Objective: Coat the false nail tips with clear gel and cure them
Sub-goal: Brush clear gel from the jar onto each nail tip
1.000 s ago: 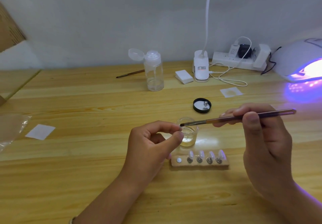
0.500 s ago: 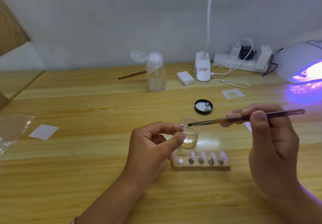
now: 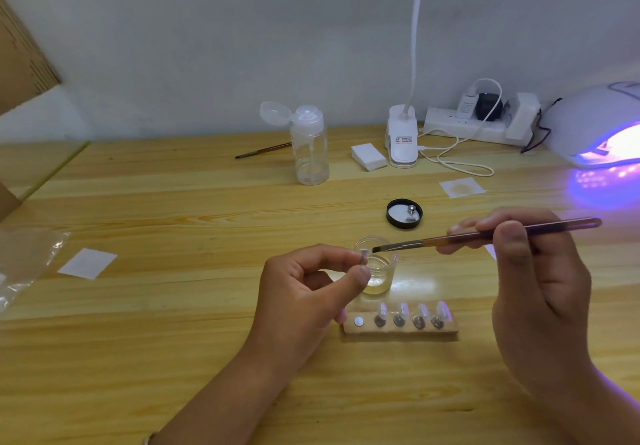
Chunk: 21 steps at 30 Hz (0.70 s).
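My left hand [image 3: 304, 292] pinches a small nail tip on its stand [image 3: 363, 257] between thumb and forefinger, just over the open clear gel jar [image 3: 379, 271]. My right hand [image 3: 530, 271] holds a thin brush [image 3: 485, 235] almost level, its bristle end a little to the right of the held tip. In front of the jar lies a wooden holder [image 3: 398, 330] with several clear nail tips standing in it and one bare slot at its left end. At the far right a white curing lamp [image 3: 595, 126] glows purple.
The jar's black lid [image 3: 404, 213] lies behind the jar. A clear pump bottle [image 3: 310, 146], a second brush [image 3: 263, 151], a white clip lamp base [image 3: 401, 141], a power strip [image 3: 478, 122], white pads [image 3: 367, 157] and paper squares [image 3: 87, 263] sit around the wooden table.
The brush tip has drawn a little to the right, away from the nail tip in my left hand, then come back close to it. The left hand has hardly moved.
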Tool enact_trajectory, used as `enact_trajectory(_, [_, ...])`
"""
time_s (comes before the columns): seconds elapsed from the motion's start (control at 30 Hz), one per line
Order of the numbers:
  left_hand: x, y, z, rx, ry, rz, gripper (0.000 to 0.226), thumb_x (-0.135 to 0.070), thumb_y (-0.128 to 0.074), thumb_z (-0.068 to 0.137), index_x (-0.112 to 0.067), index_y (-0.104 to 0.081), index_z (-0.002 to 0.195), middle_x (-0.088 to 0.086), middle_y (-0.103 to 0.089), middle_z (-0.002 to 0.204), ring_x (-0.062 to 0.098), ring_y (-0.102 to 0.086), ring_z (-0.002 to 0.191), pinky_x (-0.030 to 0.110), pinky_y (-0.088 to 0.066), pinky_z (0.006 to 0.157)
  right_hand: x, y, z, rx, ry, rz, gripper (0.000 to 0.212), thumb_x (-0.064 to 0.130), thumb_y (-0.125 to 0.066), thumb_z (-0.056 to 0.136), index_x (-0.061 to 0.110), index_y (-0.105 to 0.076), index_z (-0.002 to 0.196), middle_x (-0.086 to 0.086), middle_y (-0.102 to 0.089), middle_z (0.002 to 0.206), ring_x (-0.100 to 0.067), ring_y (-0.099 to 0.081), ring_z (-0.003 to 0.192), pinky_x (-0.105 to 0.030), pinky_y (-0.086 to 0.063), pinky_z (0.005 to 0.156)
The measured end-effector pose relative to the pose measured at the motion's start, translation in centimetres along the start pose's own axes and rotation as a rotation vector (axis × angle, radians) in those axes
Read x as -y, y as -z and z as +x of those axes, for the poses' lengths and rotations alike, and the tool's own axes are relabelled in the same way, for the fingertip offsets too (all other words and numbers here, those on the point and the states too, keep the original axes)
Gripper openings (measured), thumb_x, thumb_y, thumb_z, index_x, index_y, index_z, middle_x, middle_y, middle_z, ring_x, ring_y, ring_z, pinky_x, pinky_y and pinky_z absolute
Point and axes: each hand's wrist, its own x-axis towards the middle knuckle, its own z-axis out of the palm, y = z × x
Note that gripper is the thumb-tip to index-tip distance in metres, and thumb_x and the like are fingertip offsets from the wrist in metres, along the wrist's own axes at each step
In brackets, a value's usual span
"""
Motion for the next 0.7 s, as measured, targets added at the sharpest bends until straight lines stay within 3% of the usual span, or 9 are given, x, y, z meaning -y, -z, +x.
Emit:
enact_trajectory(0.13, [-0.01,0.00,-0.04,0.005,0.005,-0.003,0.011,-0.024,-0.079,0.070,-0.021,-0.078,0.081,0.006,-0.075,0.076,0.012,-0.049,0.039,0.024,-0.043,0.048,0.15,-0.04,-0.03,-0.005,0.016,0.003,0.020,0.011,-0.036,0.105,0.019,-0.053,0.100,-0.003,-0.068,0.089,-0.012,-0.071,0.082,-0.019,-0.050,0.086])
enact_trajectory(0.3, [-0.02,-0.02,-0.03,0.002,0.009,-0.010,0.011,-0.024,-0.079,0.070,-0.020,-0.078,0.081,0.007,-0.074,0.074,0.012,-0.050,0.039,0.025,-0.043,0.048,0.34,-0.42,-0.21,0.038,0.021,-0.013,0.015,0.019,-0.039,0.103,0.019,-0.054,0.101,0.002,-0.070,0.093,-0.014,-0.072,0.083,-0.019,-0.050,0.084])
enact_trajectory(0.5, [-0.06,-0.09,-0.04,0.000,0.018,-0.037,0.011,-0.023,-0.079,0.069,-0.021,-0.078,0.080,0.004,-0.076,0.079,0.012,-0.051,0.038,0.023,-0.042,0.047,0.30,-0.10,-0.04,-0.035,0.012,-0.013,0.013,0.028,-0.043,0.105,0.024,-0.054,0.100,0.004,-0.070,0.087,-0.011,-0.071,0.083,-0.020,-0.049,0.087])
enact_trajectory(0.7, [-0.07,-0.10,-0.03,0.002,0.021,-0.046,0.010,-0.021,-0.080,0.070,-0.020,-0.078,0.080,0.004,-0.076,0.078,0.012,-0.051,0.037,0.019,-0.040,0.045,0.44,-0.39,-0.32,0.024,0.037,-0.019,0.013,0.020,-0.041,0.103,0.016,-0.053,0.101,0.002,-0.069,0.091,-0.012,-0.072,0.084,-0.020,-0.049,0.085])
